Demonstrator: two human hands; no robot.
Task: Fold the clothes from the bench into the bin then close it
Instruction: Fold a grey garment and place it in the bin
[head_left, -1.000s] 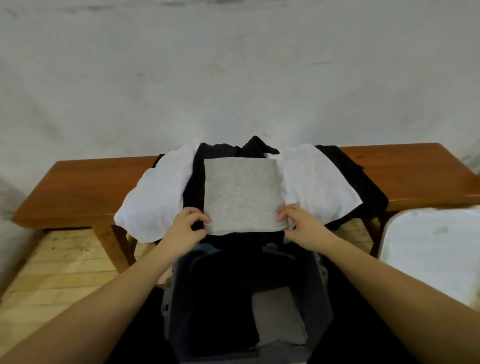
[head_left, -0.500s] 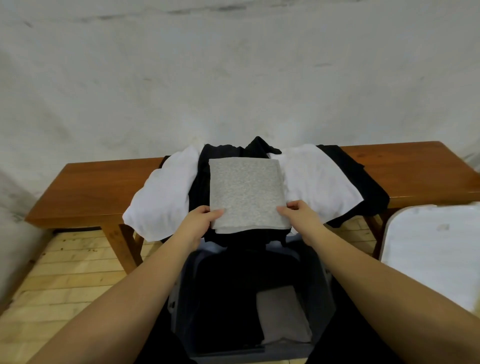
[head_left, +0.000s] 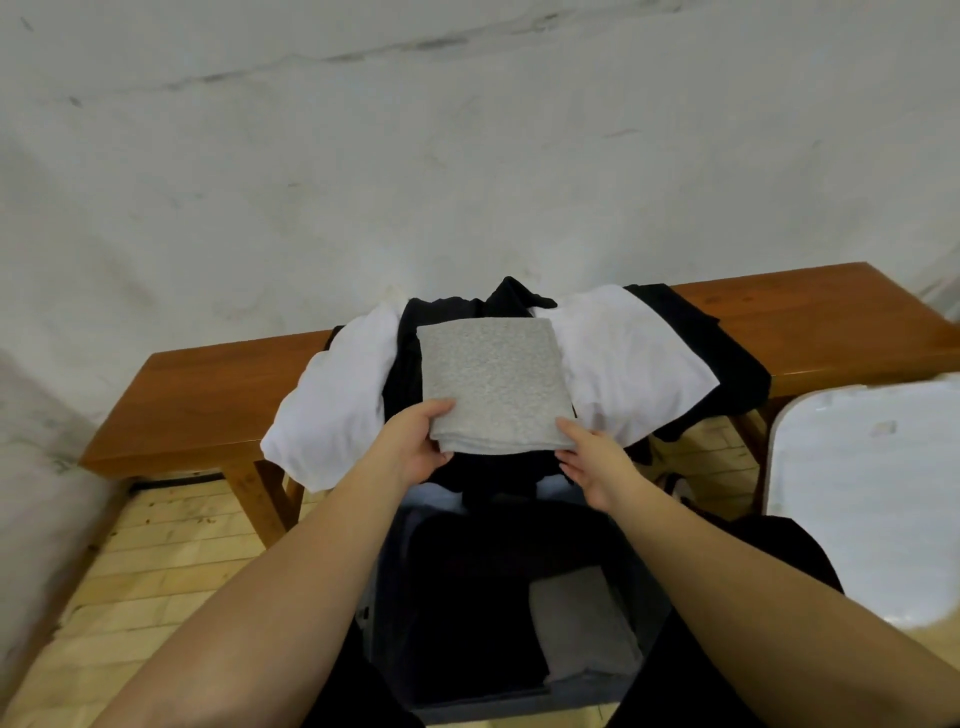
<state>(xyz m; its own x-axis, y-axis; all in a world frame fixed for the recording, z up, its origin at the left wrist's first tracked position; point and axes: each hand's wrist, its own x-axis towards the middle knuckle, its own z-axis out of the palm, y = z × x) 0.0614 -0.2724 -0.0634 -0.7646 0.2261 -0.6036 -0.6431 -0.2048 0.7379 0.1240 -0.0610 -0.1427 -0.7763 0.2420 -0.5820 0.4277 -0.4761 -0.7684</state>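
A white garment (head_left: 332, 405) is draping over the wooden bench (head_left: 208, 395) at the left. The left hand (head_left: 410, 447) is pinching the near left corner of the folded grey cloth (head_left: 493, 384), thumb on top, fingers curled beneath. That cloth, a neat heathered rectangle, is lying on dark clothes (head_left: 415, 332) mid-bench. The right hand (head_left: 592, 462) is gripping its near right corner. Below, the dark bin (head_left: 395, 571) is sitting open, holding folded pieces. A white lid (head_left: 862, 493) is standing at the right.
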